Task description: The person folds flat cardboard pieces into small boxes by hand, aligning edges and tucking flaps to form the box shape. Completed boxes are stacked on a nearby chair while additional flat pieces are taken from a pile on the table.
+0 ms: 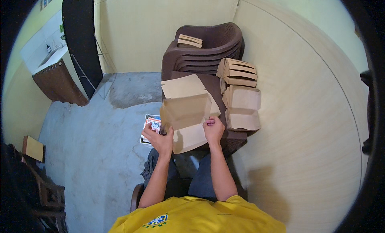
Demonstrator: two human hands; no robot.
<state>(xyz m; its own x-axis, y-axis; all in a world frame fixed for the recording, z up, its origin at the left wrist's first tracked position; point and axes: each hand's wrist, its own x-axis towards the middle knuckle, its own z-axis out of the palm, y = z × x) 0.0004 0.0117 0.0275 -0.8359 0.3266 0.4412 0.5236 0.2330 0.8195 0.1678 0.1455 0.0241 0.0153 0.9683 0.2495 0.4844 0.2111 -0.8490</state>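
A brown cardboard takeaway box (187,108), partly folded with its lid raised, lies before me at the near end of a dark brown seat. My left hand (159,141) is at its left side, thumb against the box edge and the other fingers spread away from it. At the right side, the bent fingers of my right hand (214,129) grip the box by its corner where lid and base meet. Under the raised lid and beyond it lie flat cardboard blanks (183,86).
Stacked brown plastic chairs (208,52) stand ahead, with folded cardboard pieces (190,41) on top. To the right are several nested boxes (240,72) and an opened box (243,108). A small white carton with printed packets (153,123) sits beyond my left hand. A wall rises at right.
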